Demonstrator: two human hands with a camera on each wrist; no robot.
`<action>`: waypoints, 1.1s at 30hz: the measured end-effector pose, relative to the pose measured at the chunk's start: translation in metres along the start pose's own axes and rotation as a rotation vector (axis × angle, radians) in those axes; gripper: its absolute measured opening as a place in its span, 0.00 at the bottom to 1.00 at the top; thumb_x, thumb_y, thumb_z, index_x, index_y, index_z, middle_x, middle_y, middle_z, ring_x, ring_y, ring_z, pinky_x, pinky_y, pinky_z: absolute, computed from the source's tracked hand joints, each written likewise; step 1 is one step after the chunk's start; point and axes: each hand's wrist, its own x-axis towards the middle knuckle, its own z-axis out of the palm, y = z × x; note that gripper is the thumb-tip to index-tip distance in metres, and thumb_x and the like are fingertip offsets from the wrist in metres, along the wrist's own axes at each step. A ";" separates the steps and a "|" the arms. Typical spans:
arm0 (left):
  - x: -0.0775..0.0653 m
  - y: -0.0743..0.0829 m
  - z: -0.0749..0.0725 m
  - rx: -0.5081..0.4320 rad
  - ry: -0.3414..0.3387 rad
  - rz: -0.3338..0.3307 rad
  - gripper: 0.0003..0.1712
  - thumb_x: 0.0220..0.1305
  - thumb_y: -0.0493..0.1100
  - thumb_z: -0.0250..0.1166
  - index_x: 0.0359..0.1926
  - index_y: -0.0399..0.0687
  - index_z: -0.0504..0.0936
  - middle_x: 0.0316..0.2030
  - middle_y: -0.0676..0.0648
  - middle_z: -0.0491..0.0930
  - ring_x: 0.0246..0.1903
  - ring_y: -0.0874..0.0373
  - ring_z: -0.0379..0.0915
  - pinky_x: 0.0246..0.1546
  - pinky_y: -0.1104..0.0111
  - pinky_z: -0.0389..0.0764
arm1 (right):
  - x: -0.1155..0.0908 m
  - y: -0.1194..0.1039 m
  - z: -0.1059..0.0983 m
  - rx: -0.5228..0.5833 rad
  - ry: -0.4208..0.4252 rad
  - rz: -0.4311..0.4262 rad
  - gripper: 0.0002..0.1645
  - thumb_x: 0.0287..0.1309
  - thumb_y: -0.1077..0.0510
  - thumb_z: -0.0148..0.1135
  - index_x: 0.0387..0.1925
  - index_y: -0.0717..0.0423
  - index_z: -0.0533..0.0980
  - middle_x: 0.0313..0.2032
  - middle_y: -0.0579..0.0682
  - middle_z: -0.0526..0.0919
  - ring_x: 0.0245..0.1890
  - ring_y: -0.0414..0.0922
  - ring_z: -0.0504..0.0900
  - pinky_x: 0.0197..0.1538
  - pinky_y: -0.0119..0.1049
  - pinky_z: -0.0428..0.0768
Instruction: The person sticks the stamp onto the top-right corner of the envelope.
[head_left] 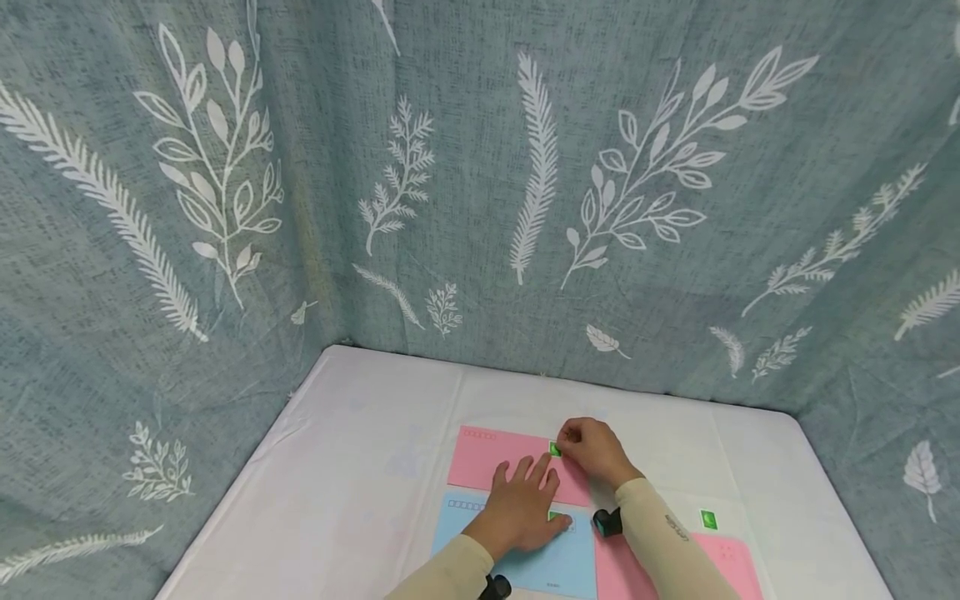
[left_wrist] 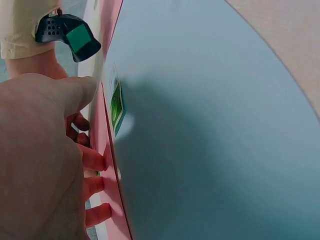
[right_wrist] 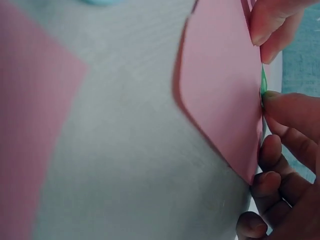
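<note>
My left hand (head_left: 519, 508) lies with fingers spread across a blue envelope (head_left: 573, 571), its fingertips resting on the pink envelope (head_left: 480, 462) just beyond. Beside its thumb, a green stamp (left_wrist: 116, 106) shows on the blue envelope, partly covered in the head view. At the pink envelope's upper right corner, my right hand (head_left: 594, 450) pinches the edge of another green stamp (head_left: 555, 449) between thumb and finger. The right wrist view catches that stamp (right_wrist: 263, 86) edge-on at the thumb tip, with the remaining fingers curled beside the envelope's edge.
Under and beside my right forearm lies more pink paper (head_left: 729, 560). Above it, a green stamp (head_left: 708, 520) sits on a pale sheet. A white cloth (head_left: 367, 450) covers the table, and a blue-green leaf-patterned curtain (head_left: 465, 167) hangs around it.
</note>
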 end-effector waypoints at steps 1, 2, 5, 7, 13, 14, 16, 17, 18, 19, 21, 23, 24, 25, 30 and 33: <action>0.000 0.000 0.001 -0.002 -0.007 -0.001 0.44 0.69 0.75 0.49 0.75 0.56 0.66 0.78 0.51 0.54 0.73 0.52 0.52 0.67 0.44 0.59 | 0.000 0.000 0.000 -0.002 -0.004 0.002 0.08 0.63 0.56 0.70 0.27 0.46 0.81 0.23 0.42 0.76 0.26 0.41 0.73 0.34 0.39 0.72; 0.001 0.000 0.001 -0.005 -0.011 -0.003 0.44 0.69 0.75 0.49 0.76 0.56 0.66 0.78 0.51 0.54 0.74 0.52 0.52 0.67 0.44 0.58 | 0.000 -0.001 0.000 -0.007 -0.007 0.003 0.08 0.63 0.56 0.70 0.27 0.47 0.81 0.23 0.42 0.76 0.26 0.41 0.73 0.34 0.39 0.72; 0.004 -0.001 0.004 -0.006 -0.016 -0.008 0.44 0.70 0.75 0.47 0.77 0.56 0.64 0.79 0.51 0.52 0.74 0.51 0.50 0.68 0.43 0.56 | 0.001 -0.003 -0.001 -0.012 -0.007 -0.006 0.07 0.63 0.57 0.70 0.28 0.48 0.82 0.23 0.42 0.77 0.26 0.41 0.73 0.34 0.39 0.72; 0.006 -0.002 0.006 0.003 -0.009 -0.011 0.45 0.70 0.75 0.47 0.77 0.56 0.64 0.79 0.51 0.51 0.75 0.51 0.50 0.69 0.44 0.56 | 0.001 -0.004 -0.002 -0.017 0.002 -0.012 0.07 0.63 0.57 0.70 0.28 0.49 0.82 0.23 0.42 0.76 0.26 0.41 0.73 0.34 0.39 0.72; 0.011 -0.003 0.009 0.007 -0.002 -0.009 0.44 0.69 0.76 0.48 0.76 0.57 0.65 0.78 0.52 0.53 0.74 0.51 0.51 0.68 0.44 0.57 | 0.001 -0.006 -0.006 -0.017 -0.008 -0.009 0.07 0.63 0.59 0.69 0.28 0.50 0.82 0.23 0.43 0.76 0.26 0.41 0.72 0.33 0.38 0.71; 0.011 -0.003 0.009 0.003 -0.004 -0.008 0.44 0.69 0.75 0.48 0.76 0.57 0.65 0.78 0.52 0.54 0.74 0.51 0.51 0.68 0.44 0.57 | 0.001 -0.005 -0.006 -0.016 -0.013 -0.009 0.06 0.63 0.59 0.69 0.29 0.50 0.83 0.23 0.43 0.76 0.26 0.41 0.72 0.33 0.38 0.71; 0.012 -0.003 0.009 0.002 -0.006 -0.009 0.44 0.70 0.75 0.47 0.76 0.57 0.65 0.78 0.52 0.53 0.74 0.51 0.51 0.68 0.44 0.57 | 0.002 -0.005 -0.007 -0.017 -0.013 -0.007 0.06 0.62 0.60 0.68 0.28 0.50 0.83 0.23 0.43 0.76 0.26 0.41 0.73 0.33 0.38 0.72; 0.012 -0.003 0.009 0.003 -0.005 -0.009 0.44 0.70 0.75 0.47 0.76 0.57 0.65 0.78 0.52 0.53 0.74 0.51 0.51 0.68 0.44 0.57 | 0.002 -0.005 -0.007 -0.018 -0.012 -0.006 0.06 0.62 0.60 0.69 0.28 0.50 0.82 0.23 0.43 0.76 0.26 0.41 0.73 0.33 0.38 0.72; 0.012 -0.003 0.009 0.005 -0.003 -0.010 0.44 0.70 0.75 0.47 0.77 0.57 0.65 0.78 0.52 0.53 0.74 0.51 0.50 0.68 0.44 0.57 | 0.003 -0.004 -0.007 -0.019 -0.011 -0.002 0.06 0.61 0.60 0.69 0.28 0.49 0.82 0.23 0.43 0.76 0.26 0.41 0.73 0.33 0.38 0.72; 0.013 -0.003 0.008 0.007 -0.002 -0.011 0.44 0.70 0.75 0.46 0.77 0.57 0.64 0.78 0.52 0.53 0.74 0.51 0.50 0.68 0.44 0.56 | 0.004 -0.004 -0.007 -0.017 -0.009 -0.004 0.06 0.60 0.60 0.69 0.27 0.50 0.82 0.23 0.43 0.76 0.25 0.41 0.73 0.33 0.38 0.72; 0.012 -0.003 0.007 0.011 -0.004 -0.014 0.44 0.70 0.75 0.46 0.77 0.57 0.64 0.79 0.52 0.52 0.75 0.51 0.49 0.68 0.44 0.56 | 0.005 -0.003 -0.007 -0.018 -0.011 -0.006 0.06 0.59 0.60 0.70 0.27 0.50 0.82 0.23 0.44 0.76 0.25 0.41 0.73 0.32 0.38 0.72; 0.010 -0.002 0.006 0.011 -0.012 -0.017 0.44 0.70 0.75 0.46 0.77 0.57 0.63 0.79 0.52 0.52 0.75 0.51 0.49 0.69 0.44 0.56 | 0.005 -0.002 -0.006 -0.013 -0.024 0.002 0.06 0.58 0.59 0.71 0.27 0.50 0.82 0.23 0.44 0.77 0.25 0.41 0.73 0.32 0.38 0.72; 0.009 -0.002 0.005 0.008 -0.015 -0.018 0.44 0.70 0.75 0.47 0.77 0.57 0.64 0.79 0.52 0.52 0.75 0.51 0.49 0.69 0.44 0.56 | 0.005 -0.002 -0.006 -0.012 -0.031 0.007 0.06 0.59 0.58 0.71 0.27 0.50 0.82 0.23 0.43 0.77 0.25 0.41 0.73 0.31 0.37 0.72; 0.008 -0.001 0.004 0.008 -0.017 -0.020 0.44 0.70 0.75 0.47 0.77 0.57 0.64 0.78 0.52 0.53 0.74 0.52 0.50 0.68 0.44 0.56 | 0.005 -0.002 -0.005 -0.008 -0.033 0.008 0.06 0.58 0.58 0.71 0.27 0.50 0.82 0.23 0.43 0.77 0.24 0.41 0.74 0.31 0.37 0.73; 0.006 0.001 0.003 0.008 -0.015 -0.021 0.43 0.70 0.74 0.49 0.76 0.57 0.65 0.78 0.52 0.54 0.74 0.52 0.51 0.68 0.45 0.57 | 0.003 -0.001 -0.002 -0.017 -0.018 0.008 0.09 0.60 0.56 0.72 0.25 0.49 0.81 0.22 0.42 0.77 0.24 0.40 0.74 0.31 0.37 0.73; 0.009 0.000 0.008 0.016 -0.008 -0.017 0.44 0.69 0.75 0.48 0.76 0.57 0.65 0.78 0.52 0.54 0.74 0.52 0.51 0.68 0.45 0.57 | 0.001 -0.003 -0.001 -0.024 -0.008 0.011 0.10 0.62 0.56 0.71 0.25 0.50 0.81 0.21 0.43 0.77 0.23 0.41 0.74 0.31 0.38 0.73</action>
